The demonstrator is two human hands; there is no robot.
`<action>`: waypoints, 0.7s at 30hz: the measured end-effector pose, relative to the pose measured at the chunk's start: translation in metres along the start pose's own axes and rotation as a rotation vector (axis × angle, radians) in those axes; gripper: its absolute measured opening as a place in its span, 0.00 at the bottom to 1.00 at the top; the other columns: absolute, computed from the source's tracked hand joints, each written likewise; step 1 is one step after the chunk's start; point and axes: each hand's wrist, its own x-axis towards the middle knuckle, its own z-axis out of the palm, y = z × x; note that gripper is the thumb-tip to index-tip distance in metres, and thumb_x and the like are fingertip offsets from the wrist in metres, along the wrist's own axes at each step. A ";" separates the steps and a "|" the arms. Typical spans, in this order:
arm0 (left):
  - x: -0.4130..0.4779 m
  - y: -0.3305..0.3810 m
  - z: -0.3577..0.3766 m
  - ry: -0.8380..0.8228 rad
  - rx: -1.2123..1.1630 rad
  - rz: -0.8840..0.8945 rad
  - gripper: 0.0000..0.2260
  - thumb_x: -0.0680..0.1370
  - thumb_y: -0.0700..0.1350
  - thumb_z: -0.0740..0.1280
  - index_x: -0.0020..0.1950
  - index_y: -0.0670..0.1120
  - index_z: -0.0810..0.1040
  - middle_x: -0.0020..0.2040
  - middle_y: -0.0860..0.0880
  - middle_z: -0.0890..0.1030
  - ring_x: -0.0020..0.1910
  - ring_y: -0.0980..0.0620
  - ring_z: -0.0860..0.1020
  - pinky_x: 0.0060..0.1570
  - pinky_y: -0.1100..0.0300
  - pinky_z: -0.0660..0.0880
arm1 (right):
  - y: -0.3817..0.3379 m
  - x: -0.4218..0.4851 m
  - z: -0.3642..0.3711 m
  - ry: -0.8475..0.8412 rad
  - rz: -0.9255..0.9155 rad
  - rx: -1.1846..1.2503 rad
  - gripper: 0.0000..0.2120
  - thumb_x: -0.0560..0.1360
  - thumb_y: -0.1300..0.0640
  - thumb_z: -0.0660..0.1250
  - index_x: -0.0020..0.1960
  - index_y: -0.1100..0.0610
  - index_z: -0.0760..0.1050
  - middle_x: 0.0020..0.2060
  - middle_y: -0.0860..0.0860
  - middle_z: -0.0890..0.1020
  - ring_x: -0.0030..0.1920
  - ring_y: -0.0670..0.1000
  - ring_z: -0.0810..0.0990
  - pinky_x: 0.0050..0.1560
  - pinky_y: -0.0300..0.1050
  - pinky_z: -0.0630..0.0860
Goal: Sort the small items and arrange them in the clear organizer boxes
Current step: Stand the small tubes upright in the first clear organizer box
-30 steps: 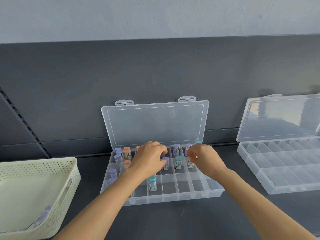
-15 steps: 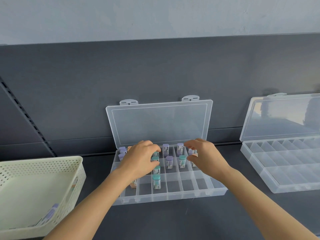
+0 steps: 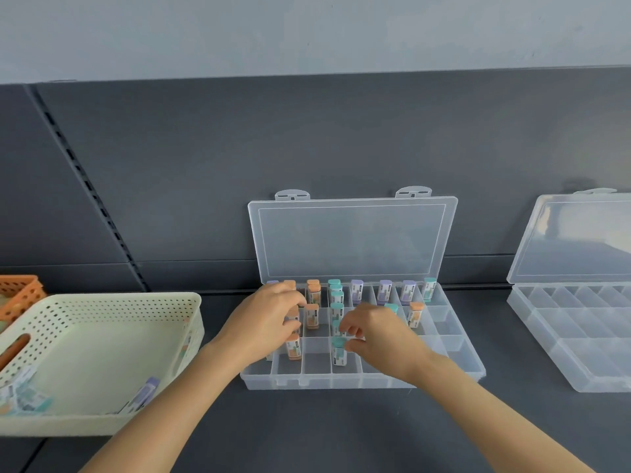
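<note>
Right hand pinches a teal-capped tube between thumb and forefinger, in the middle row of the organizer box. Left hand is curled over orange-capped tubes in the box's left columns; gripping or just touching, cannot tell. The box sits mid-worktop at the back edge, with its lid up against the dark wall panel. Tubes stand upright, grouped by cap colour: orange at left, teal column beside them, purple-capped tubes along the back row. One more teal stands at back right and one orange just right of the right hand. Cream basket near the worktop's left edge holds a few loose tubes lying flat, one purple-capped. Orange basket is behind it, contents unclear. Second organizer box is toward the right edge, lid open.
</note>
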 end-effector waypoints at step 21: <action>-0.043 -0.062 -0.037 0.064 -0.036 -0.035 0.15 0.78 0.48 0.66 0.65 0.55 0.73 0.61 0.60 0.72 0.56 0.61 0.69 0.56 0.63 0.69 | -0.064 0.028 -0.004 0.052 -0.038 -0.002 0.15 0.74 0.54 0.70 0.60 0.52 0.77 0.51 0.49 0.80 0.46 0.48 0.78 0.47 0.37 0.76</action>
